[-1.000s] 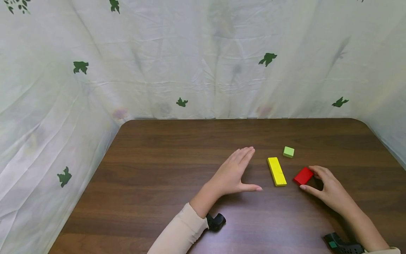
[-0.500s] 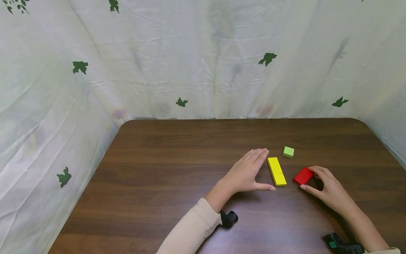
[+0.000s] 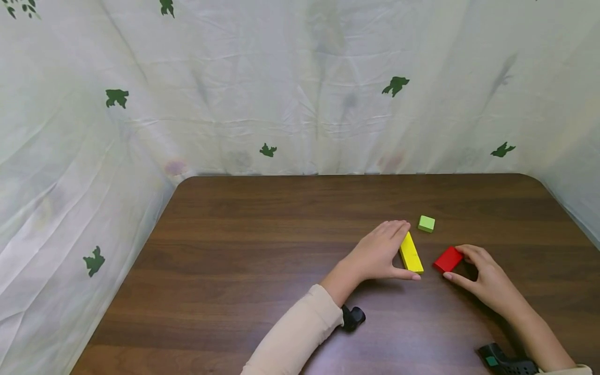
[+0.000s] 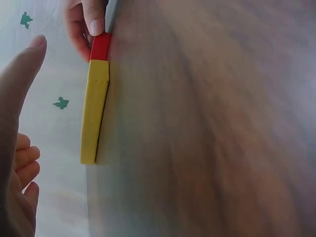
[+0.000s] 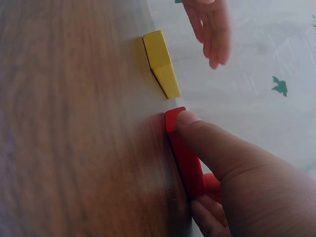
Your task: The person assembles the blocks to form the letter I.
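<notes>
Table edge (image 3: 300, 179) well beyond, left hand (image 3: 380, 252) gapes, seemingly off yellow block (image 3: 411, 254); right hand (image 3: 486, 277) pinches red block (image 3: 447, 259).

In the head view, right of centre, you have the yellow block (image 3: 411, 255), long and narrow, lying flat, slanting from upper left to lower right, its upper end partly hidden by your left hand (image 3: 380, 252). Farther right, the shorter red block (image 3: 447, 259) lies flat, pinched by your right hand (image 3: 486, 282).
</notes>
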Demonstrator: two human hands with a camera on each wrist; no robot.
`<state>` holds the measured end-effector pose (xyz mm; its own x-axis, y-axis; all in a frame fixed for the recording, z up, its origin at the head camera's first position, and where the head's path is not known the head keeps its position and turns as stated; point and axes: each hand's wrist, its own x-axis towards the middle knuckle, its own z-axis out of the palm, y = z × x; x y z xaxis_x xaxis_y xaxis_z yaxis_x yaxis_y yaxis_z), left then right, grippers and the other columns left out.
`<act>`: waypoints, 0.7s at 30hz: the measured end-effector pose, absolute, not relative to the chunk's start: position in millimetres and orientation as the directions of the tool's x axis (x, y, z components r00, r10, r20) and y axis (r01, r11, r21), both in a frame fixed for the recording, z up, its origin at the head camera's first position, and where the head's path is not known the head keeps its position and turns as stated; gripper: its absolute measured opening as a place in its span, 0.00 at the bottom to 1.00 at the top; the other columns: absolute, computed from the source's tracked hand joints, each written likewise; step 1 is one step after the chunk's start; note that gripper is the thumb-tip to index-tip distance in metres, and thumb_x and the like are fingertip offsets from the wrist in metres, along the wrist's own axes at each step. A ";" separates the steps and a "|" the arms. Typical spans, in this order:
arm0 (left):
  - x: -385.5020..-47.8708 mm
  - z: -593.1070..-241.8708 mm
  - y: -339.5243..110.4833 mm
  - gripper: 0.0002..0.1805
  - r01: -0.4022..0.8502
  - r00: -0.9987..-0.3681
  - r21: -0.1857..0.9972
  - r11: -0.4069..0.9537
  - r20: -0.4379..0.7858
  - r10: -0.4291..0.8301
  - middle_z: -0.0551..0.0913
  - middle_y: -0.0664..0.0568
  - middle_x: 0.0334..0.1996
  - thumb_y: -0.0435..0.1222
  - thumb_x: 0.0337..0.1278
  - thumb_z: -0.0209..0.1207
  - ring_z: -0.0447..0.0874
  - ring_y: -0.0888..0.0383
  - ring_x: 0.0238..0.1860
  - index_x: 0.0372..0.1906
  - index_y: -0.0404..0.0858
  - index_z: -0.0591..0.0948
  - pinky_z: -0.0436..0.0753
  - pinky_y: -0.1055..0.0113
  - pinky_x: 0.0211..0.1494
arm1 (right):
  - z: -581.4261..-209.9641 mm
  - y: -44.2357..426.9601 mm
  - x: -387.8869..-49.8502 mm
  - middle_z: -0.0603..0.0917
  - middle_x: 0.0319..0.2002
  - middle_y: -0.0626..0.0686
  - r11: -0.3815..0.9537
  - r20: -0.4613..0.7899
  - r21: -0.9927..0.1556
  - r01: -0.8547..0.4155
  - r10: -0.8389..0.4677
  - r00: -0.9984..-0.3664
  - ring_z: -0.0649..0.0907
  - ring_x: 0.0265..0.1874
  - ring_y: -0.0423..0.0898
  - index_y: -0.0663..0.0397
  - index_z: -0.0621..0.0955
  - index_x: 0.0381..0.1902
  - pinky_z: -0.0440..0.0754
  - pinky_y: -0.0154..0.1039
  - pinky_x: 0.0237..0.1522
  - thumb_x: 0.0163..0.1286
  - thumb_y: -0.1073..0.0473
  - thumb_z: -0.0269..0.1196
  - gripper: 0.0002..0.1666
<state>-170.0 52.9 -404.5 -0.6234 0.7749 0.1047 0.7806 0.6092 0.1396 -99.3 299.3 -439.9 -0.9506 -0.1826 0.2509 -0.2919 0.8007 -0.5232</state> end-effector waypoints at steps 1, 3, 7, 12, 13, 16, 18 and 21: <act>-170.5 -405.1 54.7 0.56 0.780 -0.624 0.135 0.611 0.100 0.775 0.54 0.51 0.66 0.70 0.39 0.48 0.47 0.59 0.66 0.68 0.36 0.52 0.36 0.73 0.65 | -439.7 299.3 -99.2 0.66 0.52 0.68 0.799 0.250 -0.526 -0.292 -0.184 -0.951 0.68 0.46 0.63 0.71 0.68 0.51 0.69 0.61 0.39 0.50 0.54 0.70 0.38; -171.1 -406.7 58.1 0.56 0.778 -0.626 0.127 0.615 0.089 0.774 0.55 0.51 0.66 0.70 0.39 0.48 0.48 0.59 0.66 0.68 0.36 0.53 0.37 0.73 0.65 | -439.5 299.4 -99.1 0.66 0.52 0.68 0.795 0.248 -0.530 -0.294 -0.186 -0.951 0.68 0.46 0.63 0.71 0.68 0.52 0.69 0.61 0.39 0.50 0.54 0.70 0.38; -171.6 -410.1 63.1 0.56 0.770 -0.637 0.112 0.629 0.067 0.768 0.56 0.51 0.66 0.70 0.39 0.48 0.49 0.59 0.66 0.68 0.36 0.53 0.39 0.72 0.65 | -439.6 299.4 -98.9 0.66 0.52 0.68 0.794 0.249 -0.530 -0.298 -0.190 -0.950 0.68 0.46 0.62 0.71 0.68 0.52 0.69 0.61 0.39 0.50 0.54 0.70 0.38; -171.4 -413.8 66.2 0.55 0.751 -0.659 0.101 0.652 0.057 0.750 0.58 0.51 0.65 0.70 0.39 0.50 0.51 0.58 0.65 0.67 0.36 0.55 0.42 0.72 0.66 | -439.8 299.2 -98.9 0.66 0.52 0.67 0.797 0.253 -0.526 -0.299 -0.189 -0.949 0.69 0.46 0.62 0.71 0.68 0.52 0.69 0.60 0.39 0.50 0.54 0.70 0.37; -171.4 -414.3 66.6 0.55 0.747 -0.663 0.100 0.657 0.054 0.746 0.58 0.51 0.64 0.70 0.39 0.50 0.51 0.59 0.65 0.67 0.36 0.55 0.43 0.72 0.66 | -439.8 299.1 -98.9 0.66 0.52 0.67 0.797 0.254 -0.525 -0.298 -0.188 -0.949 0.69 0.46 0.62 0.71 0.68 0.52 0.69 0.60 0.39 0.50 0.54 0.70 0.37; -171.4 -415.6 67.5 0.55 0.739 -0.673 0.103 0.666 0.047 0.739 0.59 0.51 0.64 0.69 0.40 0.51 0.52 0.59 0.65 0.67 0.35 0.56 0.44 0.72 0.66 | -439.7 298.9 -98.9 0.67 0.51 0.67 0.801 0.256 -0.521 -0.296 -0.184 -0.949 0.69 0.46 0.62 0.71 0.68 0.52 0.69 0.60 0.39 0.50 0.54 0.70 0.37; -171.5 -416.5 67.7 0.54 0.734 -0.677 0.104 0.671 0.038 0.735 0.59 0.51 0.64 0.68 0.40 0.51 0.53 0.59 0.64 0.67 0.34 0.56 0.44 0.72 0.65 | -439.7 298.8 -98.8 0.67 0.51 0.67 0.803 0.255 -0.519 -0.293 -0.182 -0.950 0.69 0.46 0.62 0.71 0.69 0.52 0.70 0.60 0.39 0.50 0.54 0.70 0.37; -171.6 -417.3 68.0 0.53 0.722 -0.688 0.114 0.682 0.017 0.725 0.60 0.51 0.63 0.67 0.42 0.52 0.54 0.59 0.64 0.66 0.34 0.56 0.45 0.73 0.65 | -439.8 298.8 -98.7 0.67 0.51 0.67 0.804 0.250 -0.520 -0.288 -0.179 -0.952 0.68 0.46 0.62 0.71 0.69 0.52 0.70 0.60 0.39 0.50 0.53 0.70 0.38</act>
<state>-171.6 68.0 -417.3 -0.6882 0.7253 0.0168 0.7220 0.6824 0.1144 -98.7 298.8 -439.8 -0.9515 -0.1793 0.2499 -0.2880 0.8043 -0.5197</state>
